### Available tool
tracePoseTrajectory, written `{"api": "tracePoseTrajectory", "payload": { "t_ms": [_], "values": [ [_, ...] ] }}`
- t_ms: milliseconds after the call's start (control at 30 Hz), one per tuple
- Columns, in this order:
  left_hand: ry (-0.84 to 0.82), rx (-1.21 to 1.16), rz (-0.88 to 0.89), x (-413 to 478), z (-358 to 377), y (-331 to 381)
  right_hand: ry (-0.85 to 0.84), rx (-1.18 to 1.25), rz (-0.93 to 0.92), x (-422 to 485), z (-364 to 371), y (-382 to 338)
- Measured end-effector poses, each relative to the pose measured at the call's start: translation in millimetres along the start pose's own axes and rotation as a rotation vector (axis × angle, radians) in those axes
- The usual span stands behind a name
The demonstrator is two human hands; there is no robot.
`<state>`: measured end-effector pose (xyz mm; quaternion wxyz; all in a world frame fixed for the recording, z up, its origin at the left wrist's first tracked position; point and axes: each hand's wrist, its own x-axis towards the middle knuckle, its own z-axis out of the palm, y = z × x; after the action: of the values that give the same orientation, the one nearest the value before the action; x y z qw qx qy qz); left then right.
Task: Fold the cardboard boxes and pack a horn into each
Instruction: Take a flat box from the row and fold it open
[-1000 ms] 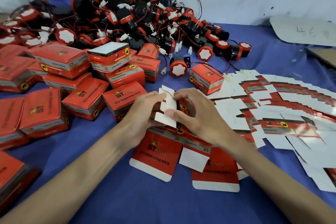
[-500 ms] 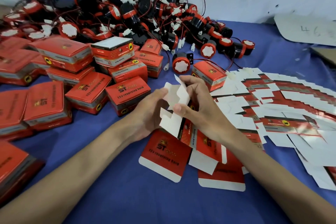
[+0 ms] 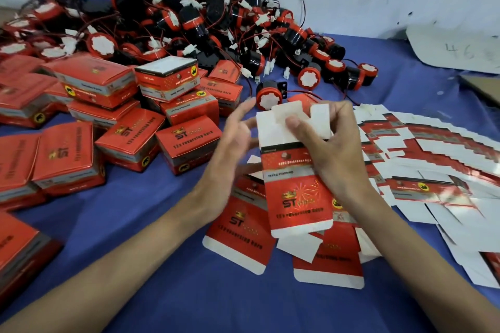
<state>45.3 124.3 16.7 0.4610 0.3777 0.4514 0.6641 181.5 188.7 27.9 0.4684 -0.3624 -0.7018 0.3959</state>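
1. Bench (image 3: 176, 292): spare blanks (image 3: 238, 240) lie nearest, under the hands.
2. Held blank (image 3: 296, 197): lifted off the bench, flat, long axis near-to-far, white flaps (image 3: 273, 127) at the far end.
3. Right hand (image 3: 335, 151): grips the blank's right edge, thumb across the flaps.
4. Left hand (image 3: 232, 143): loose, fingers spread, holding nothing, just left of the blank. Contact unclear because of blur. Likely the hand to push the sleeve open.
5. Horn (image 3: 268, 100): just beyond the flaps. Boxes (image 3: 186, 143) sit to the left.

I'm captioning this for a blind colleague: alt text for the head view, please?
A right hand grips a flat red box blank above a blue table, the open left hand beside it. Folded boxes lie left, horns behind, more blanks right.
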Motion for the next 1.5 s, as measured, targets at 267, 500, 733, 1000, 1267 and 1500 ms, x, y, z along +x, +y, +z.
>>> {"api": "tracePoseTrajectory", "payload": {
  "t_ms": [267,500,733,1000,1267,1500],
  "values": [
    [-0.008,0.159,0.234,-20,-7,-15,-0.171,0.555,0.162,-13,14,7],
    [0.058,0.096,0.211,-18,-5,-18,-0.083,0.804,0.229,-19,19,9],
    [0.126,0.108,0.257,-16,-3,-16,0.040,0.550,0.056,-23,26,14],
    [0.127,0.146,0.294,-24,-1,-14,-0.090,0.603,0.012,-28,26,16],
    [0.163,0.191,0.174,-21,1,-9,-0.131,0.470,0.081,-22,25,16],
    [0.273,0.355,0.220,-24,4,-15,0.025,0.336,0.021,-21,24,14]
  ]
}}
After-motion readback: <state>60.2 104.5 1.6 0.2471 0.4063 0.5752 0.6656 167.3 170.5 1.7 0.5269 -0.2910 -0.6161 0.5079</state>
